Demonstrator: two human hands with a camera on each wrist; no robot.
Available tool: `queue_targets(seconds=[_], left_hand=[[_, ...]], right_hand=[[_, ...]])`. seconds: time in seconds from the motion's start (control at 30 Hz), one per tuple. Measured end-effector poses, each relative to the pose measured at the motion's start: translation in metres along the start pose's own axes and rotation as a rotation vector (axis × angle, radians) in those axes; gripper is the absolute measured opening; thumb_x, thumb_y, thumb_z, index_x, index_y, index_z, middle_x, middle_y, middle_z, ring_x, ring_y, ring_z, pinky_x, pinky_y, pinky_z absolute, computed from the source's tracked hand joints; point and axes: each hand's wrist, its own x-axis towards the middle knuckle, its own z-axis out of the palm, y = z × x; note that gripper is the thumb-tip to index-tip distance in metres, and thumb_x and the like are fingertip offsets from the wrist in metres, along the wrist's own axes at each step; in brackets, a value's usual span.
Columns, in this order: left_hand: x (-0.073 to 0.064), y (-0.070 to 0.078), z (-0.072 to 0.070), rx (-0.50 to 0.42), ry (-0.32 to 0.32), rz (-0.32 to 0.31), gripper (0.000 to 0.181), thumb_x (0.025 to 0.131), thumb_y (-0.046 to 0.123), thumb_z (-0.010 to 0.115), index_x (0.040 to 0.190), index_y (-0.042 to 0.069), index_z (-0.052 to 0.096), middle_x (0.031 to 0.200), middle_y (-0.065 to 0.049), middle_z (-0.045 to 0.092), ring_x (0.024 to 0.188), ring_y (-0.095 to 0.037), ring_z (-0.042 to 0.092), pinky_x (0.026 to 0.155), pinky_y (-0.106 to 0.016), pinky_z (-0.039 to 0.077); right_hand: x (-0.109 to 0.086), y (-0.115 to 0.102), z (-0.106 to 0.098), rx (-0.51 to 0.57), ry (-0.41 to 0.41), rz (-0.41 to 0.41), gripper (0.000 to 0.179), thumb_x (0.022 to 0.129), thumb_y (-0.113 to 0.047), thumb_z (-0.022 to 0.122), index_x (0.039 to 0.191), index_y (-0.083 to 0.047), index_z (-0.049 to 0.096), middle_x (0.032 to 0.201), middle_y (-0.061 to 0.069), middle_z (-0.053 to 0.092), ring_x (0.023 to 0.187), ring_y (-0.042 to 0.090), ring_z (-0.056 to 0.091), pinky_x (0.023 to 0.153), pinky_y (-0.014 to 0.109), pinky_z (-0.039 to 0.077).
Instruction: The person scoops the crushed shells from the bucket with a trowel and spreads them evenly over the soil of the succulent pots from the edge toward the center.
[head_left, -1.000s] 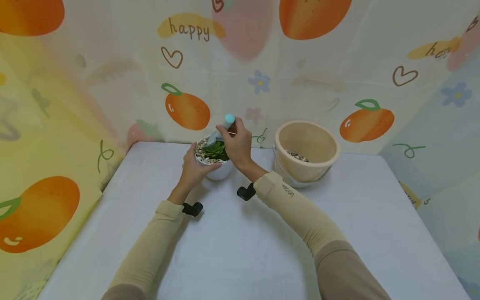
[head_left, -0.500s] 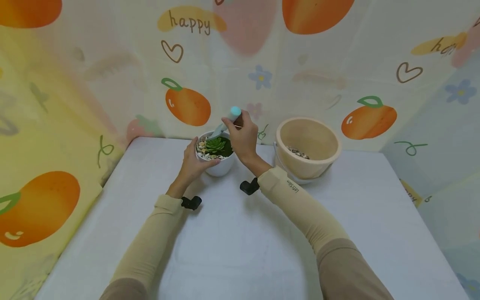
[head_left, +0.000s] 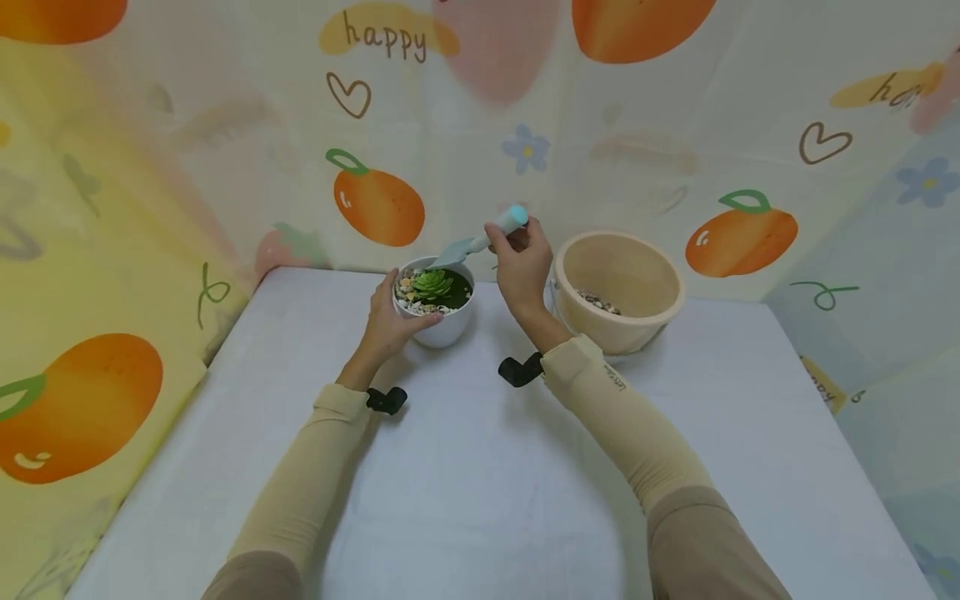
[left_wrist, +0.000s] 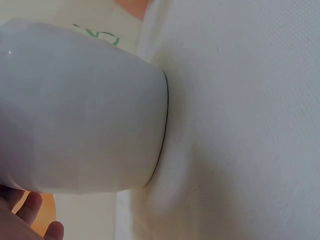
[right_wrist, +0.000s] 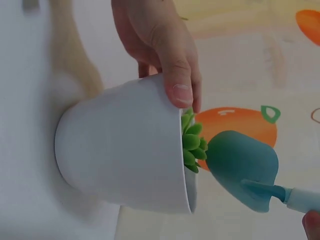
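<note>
A white flowerpot (head_left: 444, 332) stands on the table, holding a green succulent (head_left: 432, 284), dark soil and pale pebbles (head_left: 408, 292). My left hand (head_left: 388, 323) grips the pot's rim from the left, its thumb (right_wrist: 178, 85) along the near side. My right hand (head_left: 523, 265) holds a small blue trowel (right_wrist: 243, 167) by its pale handle. The trowel's blade hangs tilted over the pot's back rim, close above the succulent. In the left wrist view the pot's wall (left_wrist: 85, 110) fills much of the picture, with fingertips (left_wrist: 31, 206) below it.
To the right of the pot stands a beige bucket (head_left: 621, 327) with some pebbles (head_left: 597, 302) at its bottom. A white cloth (head_left: 465, 467) covers the table. Behind rises a curtain (head_left: 465, 100) printed with fruit.
My right hand has moved right and slightly up with the trowel. Its blade has come up out of the pot, uncovering the succulent and soil. The left hand keeps its grip on the pot.
</note>
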Motion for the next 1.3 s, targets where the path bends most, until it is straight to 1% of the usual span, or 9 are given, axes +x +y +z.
queue_targets(seconds=[0.1,0.2,0.33,0.47,0.57,0.77,0.93,1.13,1.3], left_hand=[[-0.001,0.0,-0.001,-0.011,-0.002,-0.019,0.115,0.073,0.046,0.082,0.157,0.017,0.01,0.157,-0.018,0.02,0.142,-0.036,0.024,0.114,-0.062,0.024],[-0.001,0.0,-0.001,-0.017,-0.008,-0.035,0.113,0.074,0.042,0.082,0.157,0.018,0.009,0.158,-0.017,0.019,0.143,-0.035,0.024,0.115,-0.061,0.023],[0.0,0.001,-0.001,-0.02,-0.016,-0.04,0.113,0.075,0.043,0.082,0.157,0.019,0.008,0.158,-0.017,0.018,0.143,-0.036,0.024,0.115,-0.061,0.023],[-0.002,0.001,0.001,-0.034,-0.005,-0.036,0.112,0.074,0.041,0.082,0.157,0.017,0.01,0.157,-0.018,0.019,0.141,-0.036,0.025,0.115,-0.06,0.025],[-0.001,0.002,0.001,-0.032,0.005,-0.017,0.113,0.073,0.042,0.083,0.157,0.017,0.011,0.155,-0.018,0.022,0.14,-0.035,0.025,0.114,-0.06,0.027],[0.001,0.002,-0.001,0.023,0.019,-0.003,0.115,0.072,0.049,0.082,0.157,0.017,0.012,0.155,-0.017,0.024,0.139,-0.035,0.027,0.112,-0.061,0.028],[0.003,0.007,-0.003,0.097,0.016,-0.019,0.115,0.072,0.051,0.081,0.156,0.015,0.012,0.156,-0.017,0.023,0.14,-0.036,0.025,0.111,-0.063,0.027],[0.004,0.012,-0.005,0.139,0.015,-0.006,0.115,0.07,0.05,0.082,0.155,0.012,0.015,0.156,-0.017,0.024,0.14,-0.037,0.023,0.111,-0.062,0.024],[0.004,0.011,-0.007,0.183,0.021,0.041,0.116,0.069,0.051,0.083,0.154,0.007,0.018,0.152,-0.022,0.026,0.137,-0.038,0.024,0.109,-0.06,0.022]], right_hand=[[-0.001,0.0,-0.001,0.026,-0.01,0.051,0.029,0.091,-0.014,0.068,0.11,0.006,0.061,0.101,0.024,0.068,0.088,0.019,0.068,0.081,0.036,0.059],[-0.001,0.0,-0.004,0.046,-0.013,0.084,0.028,0.092,-0.014,0.068,0.11,0.006,0.06,0.101,0.023,0.068,0.09,0.025,0.068,0.08,0.032,0.059],[-0.002,0.0,-0.008,0.083,0.008,0.12,0.021,0.091,-0.012,0.068,0.105,0.003,0.061,0.095,0.013,0.068,0.093,0.031,0.068,0.076,0.026,0.058],[-0.003,0.002,-0.016,0.109,0.013,0.156,0.016,0.091,-0.009,0.067,0.102,0.0,0.06,0.09,0.003,0.066,0.09,0.023,0.068,0.076,0.027,0.059],[-0.002,0.002,-0.023,0.118,0.021,0.167,0.016,0.091,-0.009,0.067,0.102,0.0,0.061,0.088,0.0,0.065,0.083,0.015,0.068,0.076,0.028,0.059],[0.002,-0.003,-0.038,0.136,0.03,0.188,0.017,0.091,-0.009,0.067,0.104,0.0,0.06,0.087,-0.001,0.067,0.078,0.01,0.068,0.076,0.027,0.059],[0.009,-0.009,-0.053,0.18,0.048,0.193,0.012,0.09,-0.007,0.067,0.1,-0.004,0.061,0.087,0.002,0.066,0.08,0.013,0.069,0.078,0.028,0.059],[0.017,-0.016,-0.071,0.242,0.103,0.225,0.008,0.088,-0.002,0.067,0.094,-0.005,0.062,0.087,0.007,0.065,0.08,0.017,0.069,0.076,0.028,0.059],[0.02,-0.021,-0.083,0.239,0.129,0.244,0.008,0.088,-0.001,0.067,0.094,-0.002,0.063,0.086,0.008,0.065,0.08,0.017,0.07,0.075,0.028,0.059]])
